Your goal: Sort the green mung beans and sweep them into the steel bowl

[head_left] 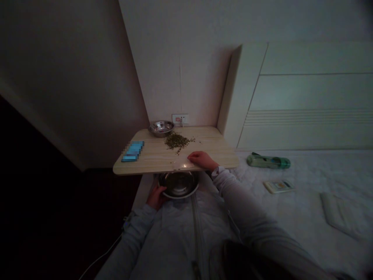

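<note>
This is a bedroom: a pale panelled headboard (309,87) stands far right, a bed (303,217) with a white quilted cover spreads before it, and a wood-grain surface (154,151) stands alongside.

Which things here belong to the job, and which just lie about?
In use:
lower bowl, held by left hand
green pieces on table
clear plastic near right hand
perhaps the back bowl

Apparently lying about:
phone
bottle
two pale items on bed
</note>
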A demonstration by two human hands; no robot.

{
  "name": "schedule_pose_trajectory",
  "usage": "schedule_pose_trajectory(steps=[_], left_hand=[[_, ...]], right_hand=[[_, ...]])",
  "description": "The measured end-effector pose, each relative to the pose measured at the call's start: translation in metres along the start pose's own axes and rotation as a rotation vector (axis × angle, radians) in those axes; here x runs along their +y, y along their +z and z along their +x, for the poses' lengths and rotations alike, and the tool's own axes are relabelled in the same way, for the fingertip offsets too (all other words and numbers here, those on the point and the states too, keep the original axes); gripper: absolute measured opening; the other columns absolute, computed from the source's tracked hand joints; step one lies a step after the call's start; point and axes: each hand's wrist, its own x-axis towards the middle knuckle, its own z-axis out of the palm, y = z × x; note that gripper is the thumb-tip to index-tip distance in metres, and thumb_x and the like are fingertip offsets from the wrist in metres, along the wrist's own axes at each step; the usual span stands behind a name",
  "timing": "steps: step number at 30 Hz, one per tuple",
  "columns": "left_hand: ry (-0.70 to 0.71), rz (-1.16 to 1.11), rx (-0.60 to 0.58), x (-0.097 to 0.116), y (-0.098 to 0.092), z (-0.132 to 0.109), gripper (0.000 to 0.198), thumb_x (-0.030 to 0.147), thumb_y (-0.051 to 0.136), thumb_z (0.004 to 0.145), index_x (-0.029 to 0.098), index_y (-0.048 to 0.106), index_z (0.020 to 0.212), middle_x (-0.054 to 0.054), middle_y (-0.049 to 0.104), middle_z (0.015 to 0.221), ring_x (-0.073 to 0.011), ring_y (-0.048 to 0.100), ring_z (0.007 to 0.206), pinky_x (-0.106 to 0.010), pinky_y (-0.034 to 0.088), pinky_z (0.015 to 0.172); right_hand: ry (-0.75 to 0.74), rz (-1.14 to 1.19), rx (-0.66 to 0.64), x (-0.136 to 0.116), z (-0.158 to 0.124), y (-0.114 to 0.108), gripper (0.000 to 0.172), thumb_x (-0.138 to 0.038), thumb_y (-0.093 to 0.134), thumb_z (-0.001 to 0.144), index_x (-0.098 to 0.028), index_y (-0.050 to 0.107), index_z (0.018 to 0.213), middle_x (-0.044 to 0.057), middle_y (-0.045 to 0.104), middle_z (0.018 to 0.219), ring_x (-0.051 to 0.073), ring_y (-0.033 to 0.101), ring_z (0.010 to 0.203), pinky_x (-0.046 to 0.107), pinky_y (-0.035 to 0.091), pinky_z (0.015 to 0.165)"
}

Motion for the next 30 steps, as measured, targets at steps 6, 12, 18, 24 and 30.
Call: schedule_pose_trajectory(steps=[6,12,18,24,30], left_hand=[[0.0,-0.007,0.007,-0.001,0.0,0.001,0.031,0.011,0.057,0.051,0.02,0.054,0.082,-0.001,0.061,0.073,-0.0182,0.057,0.067,-0.027,0.046,0.049],[0.0,-0.019,-0.001,0.0,0.001,-0.001,0.031,0.011,0.057,0.051,0.02,0.054,0.081,-0.001,0.061,0.074,-0.0165,0.057,0.065,-0.027,0.045,0.049],[0.035,-0.011,0.002,0.0,-0.001,0.001,0.038,0.013,0.056,0.051,0.021,0.053,0.088,0.0,0.06,0.071,-0.0151,0.056,0.06,-0.026,0.044,0.049],[0.074,0.025,0.057,0.001,-0.002,-0.001,0.034,0.012,0.055,0.048,0.019,0.054,0.081,0.001,0.059,0.065,-0.0148,0.056,0.06,-0.025,0.043,0.05],[0.134,0.044,0.069,0.001,-0.005,0.003,0.037,0.009,0.049,0.046,0.017,0.054,0.082,0.003,0.057,0.055,-0.0152,0.055,0.056,-0.025,0.041,0.051]], right_hand=[[0.004,0.02,-0.022,0.001,-0.002,0.001,0.026,-0.035,0.047,0.067,-0.016,0.063,0.073,0.001,0.061,0.067,0.011,0.051,0.063,0.022,0.036,0.062],[0.003,0.048,-0.028,0.003,-0.001,0.002,0.023,-0.032,0.048,0.064,-0.015,0.062,0.071,0.0,0.059,0.065,0.01,0.049,0.061,0.022,0.035,0.061],[0.039,0.177,-0.037,0.004,-0.001,-0.002,0.02,-0.029,0.048,0.064,-0.014,0.059,0.068,-0.001,0.056,0.06,0.008,0.046,0.057,0.021,0.035,0.059],[0.077,0.244,0.102,-0.002,0.002,0.001,0.022,-0.032,0.044,0.068,-0.013,0.055,0.072,0.0,0.055,0.06,0.007,0.046,0.055,0.02,0.036,0.058],[0.124,0.063,0.163,-0.01,0.014,0.015,0.022,-0.032,0.042,0.07,-0.016,0.056,0.075,0.001,0.058,0.064,0.009,0.049,0.059,0.021,0.035,0.057]])
